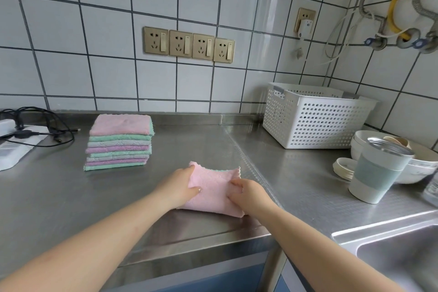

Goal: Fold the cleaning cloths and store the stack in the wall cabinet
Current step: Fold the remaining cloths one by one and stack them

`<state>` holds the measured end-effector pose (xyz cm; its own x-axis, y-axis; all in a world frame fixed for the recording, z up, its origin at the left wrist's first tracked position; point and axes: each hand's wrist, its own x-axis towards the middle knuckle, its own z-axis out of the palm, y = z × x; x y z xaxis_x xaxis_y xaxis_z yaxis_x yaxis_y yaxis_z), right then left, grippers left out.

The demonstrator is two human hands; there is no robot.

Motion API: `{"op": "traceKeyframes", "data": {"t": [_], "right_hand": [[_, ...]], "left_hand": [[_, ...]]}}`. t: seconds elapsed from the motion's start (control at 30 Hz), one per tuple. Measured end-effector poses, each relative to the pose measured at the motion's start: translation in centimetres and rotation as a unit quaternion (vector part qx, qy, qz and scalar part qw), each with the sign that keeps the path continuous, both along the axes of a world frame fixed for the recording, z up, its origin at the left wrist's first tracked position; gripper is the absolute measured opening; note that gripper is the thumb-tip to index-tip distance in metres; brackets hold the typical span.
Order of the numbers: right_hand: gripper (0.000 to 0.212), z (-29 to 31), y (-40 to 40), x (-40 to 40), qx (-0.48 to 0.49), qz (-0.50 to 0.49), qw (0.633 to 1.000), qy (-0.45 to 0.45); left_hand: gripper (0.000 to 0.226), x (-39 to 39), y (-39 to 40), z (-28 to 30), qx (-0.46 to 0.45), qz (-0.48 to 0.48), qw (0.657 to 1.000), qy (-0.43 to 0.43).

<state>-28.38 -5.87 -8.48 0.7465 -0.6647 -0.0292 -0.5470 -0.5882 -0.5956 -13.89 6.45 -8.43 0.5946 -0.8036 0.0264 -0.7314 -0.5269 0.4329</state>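
Observation:
A folded pink cloth lies on the steel counter near its front edge. My left hand grips the cloth's left edge, thumb on top and fingers at the side. My right hand holds the right side, its fingers curled over the fabric. A stack of folded cloths in pink, green and grey stands to the back left, apart from both hands. The wall cabinet is not in view.
A white perforated basket stands at the back right. A tumbler, bowls and a lid crowd the right side. A sink is at the lower right. Black cables and a white device lie far left.

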Motion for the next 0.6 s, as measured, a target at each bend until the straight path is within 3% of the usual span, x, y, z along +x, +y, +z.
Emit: {"op": "traceKeyframes", "data": {"t": [0.4,0.5,0.6], "right_hand": [[0.051,0.3,-1.6,1.0,-0.006,0.005,0.999,0.053],[0.052,0.5,-3.0,0.9,-0.045,-0.047,0.998,0.012],[0.046,0.5,-2.5,2.0,-0.121,-0.023,0.992,-0.028]], "left_hand": [[0.040,0.6,-1.0,-0.2,0.050,0.030,0.998,-0.032],[0.045,1.2,-0.8,0.1,0.016,0.035,0.993,-0.112],[0.047,0.6,-1.6,0.1,-0.050,-0.019,0.986,-0.157]]}}
